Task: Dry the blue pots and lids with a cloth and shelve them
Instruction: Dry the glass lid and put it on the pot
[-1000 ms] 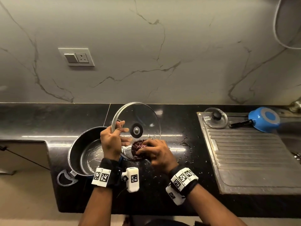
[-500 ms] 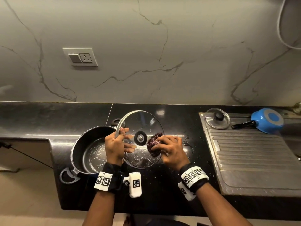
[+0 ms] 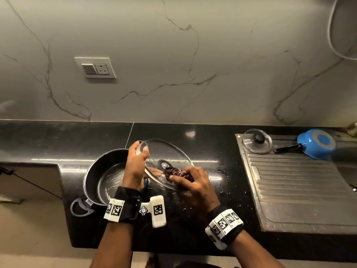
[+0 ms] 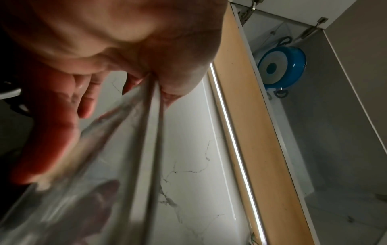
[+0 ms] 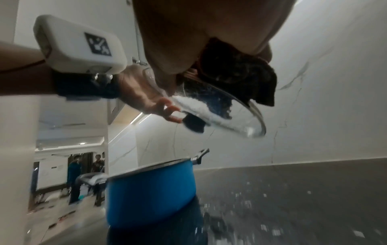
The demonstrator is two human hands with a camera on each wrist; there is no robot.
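A large glass lid (image 3: 170, 159) with a black knob is held tilted above the black counter, underside up. My left hand (image 3: 138, 161) grips its left rim (image 4: 153, 132), thumb on one face and fingers on the other. My right hand (image 3: 190, 182) holds a bunched dark red cloth (image 3: 176, 174) and presses it against the glass near the knob (image 5: 193, 123). The big blue pot (image 3: 108, 176), dark inside, stands on the counter just left of the hands (image 5: 150, 190). A second blue pot (image 4: 280, 66) sits on the open shelf above.
A steel drainboard (image 3: 301, 192) lies to the right, bearing a small glass lid (image 3: 257, 141) and an upturned blue saucepan (image 3: 316, 143). Water drops speckle the counter (image 3: 222, 169) around the hands. A wall socket (image 3: 95, 67) is on the marble backsplash. People stand in a far room (image 5: 83, 174).
The lid has tipped from upright to a flatter tilt. My right hand has swept the cloth from the lid's lower edge, up its right side, to beside the knob.
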